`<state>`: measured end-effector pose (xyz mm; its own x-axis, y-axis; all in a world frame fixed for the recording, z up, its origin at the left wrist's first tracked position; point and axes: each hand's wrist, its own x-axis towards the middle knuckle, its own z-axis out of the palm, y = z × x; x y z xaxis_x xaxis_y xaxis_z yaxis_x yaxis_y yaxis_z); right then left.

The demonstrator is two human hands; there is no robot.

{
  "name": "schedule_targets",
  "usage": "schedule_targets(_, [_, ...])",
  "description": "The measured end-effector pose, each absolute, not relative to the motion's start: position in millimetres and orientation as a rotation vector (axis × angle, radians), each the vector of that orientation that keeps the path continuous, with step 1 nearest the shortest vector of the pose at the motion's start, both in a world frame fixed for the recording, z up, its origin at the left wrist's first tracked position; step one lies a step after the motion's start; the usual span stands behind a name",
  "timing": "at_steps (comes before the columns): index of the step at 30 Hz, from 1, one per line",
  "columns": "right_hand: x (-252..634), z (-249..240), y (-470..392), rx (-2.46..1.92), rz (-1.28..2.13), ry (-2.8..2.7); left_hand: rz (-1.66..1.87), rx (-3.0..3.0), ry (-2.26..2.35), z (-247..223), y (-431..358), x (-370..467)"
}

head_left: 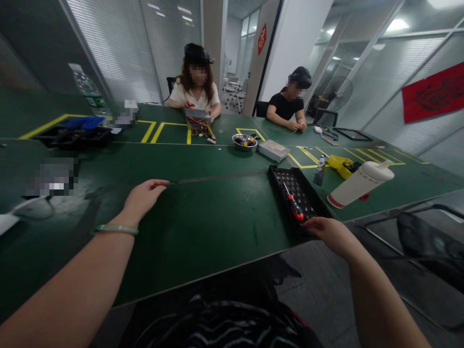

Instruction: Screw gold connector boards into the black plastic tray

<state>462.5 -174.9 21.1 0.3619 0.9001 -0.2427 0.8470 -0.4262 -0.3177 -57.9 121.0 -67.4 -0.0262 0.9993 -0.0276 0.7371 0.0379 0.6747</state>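
Observation:
My left hand (143, 202) is over the green table, thumb and fingertips pinched together. A thin dark sliver shows at the fingertips, too small to name. On the right lies a black tray (279, 186) with a grid of small pockets. In it rests a screwdriver (295, 207) with a red and black handle, its shaft pointing away from me. My right hand (331, 234) has its fingers closed at the tray's near end, close to the screwdriver's handle. The fingertips are partly hidden there.
A white tumbler (358, 183) stands right of the tray, near a yellow container (342, 166). Farther off are a metal bowl (244, 142) of small parts and a grey box (273, 150). Black trays (72, 137) sit at left. Two people work across the table (217, 212), one handling a wired box (198, 115).

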Motion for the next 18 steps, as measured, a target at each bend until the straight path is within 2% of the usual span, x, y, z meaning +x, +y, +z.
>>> schedule_targets(9, [461,25,-160,-2.345,0.570,-1.967,0.541,1.815,1.915,-63,123,-50])
schedule_targets(18, [466,23,-163,-2.368,0.576,-1.994,0.467,1.874,1.945,-58,116,-37])
